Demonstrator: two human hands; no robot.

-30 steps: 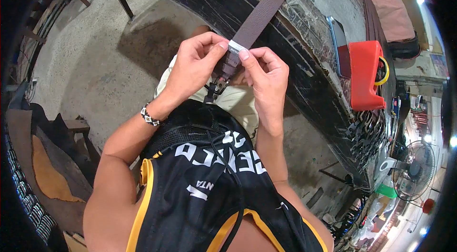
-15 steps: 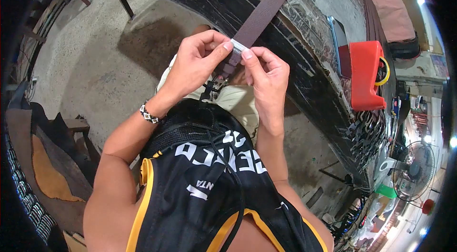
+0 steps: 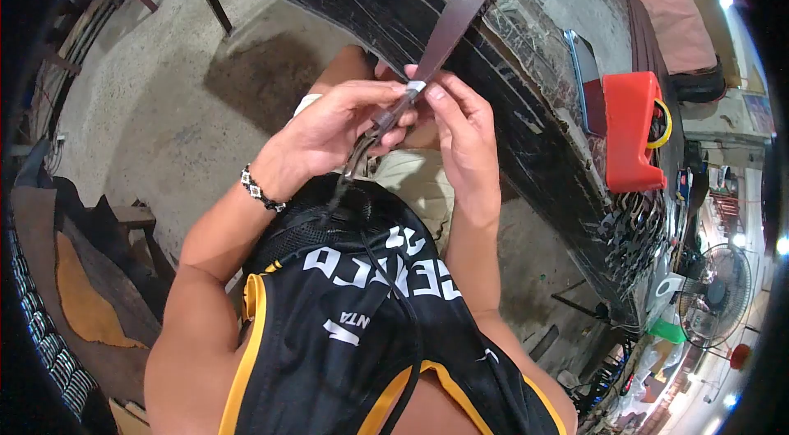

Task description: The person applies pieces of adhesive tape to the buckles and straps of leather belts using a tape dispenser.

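Note:
A dark brown leather belt (image 3: pixel 459 14) runs from the workbench down to my hands, its strap turned partly edge-on. Near its lower end a small white label (image 3: pixel 417 86) is wrapped around the strap. My left hand (image 3: pixel 329 123) is closed on the belt just below the label, fingers curled beneath it. My right hand (image 3: pixel 464 119) pinches at the label from the other side, its thumb beside the label and its fingers partly hidden behind the strap. Below my left fingers hangs a metal buckle (image 3: pixel 358 157), over my lap.
The worn black-edged workbench (image 3: pixel 526 98) stands ahead and to the right. On it are a red tape dispenser (image 3: pixel 629 131) with yellow tape and a phone (image 3: pixel 582 65). A fan (image 3: pixel 717 291) stands at far right. Leather pieces (image 3: pixel 90 271) lie at left.
The belt has turned from flat-facing to nearly edge-on, and the label now shows folded around it. My left hand has shifted lower, its fingers under the strap; the buckle has swung left.

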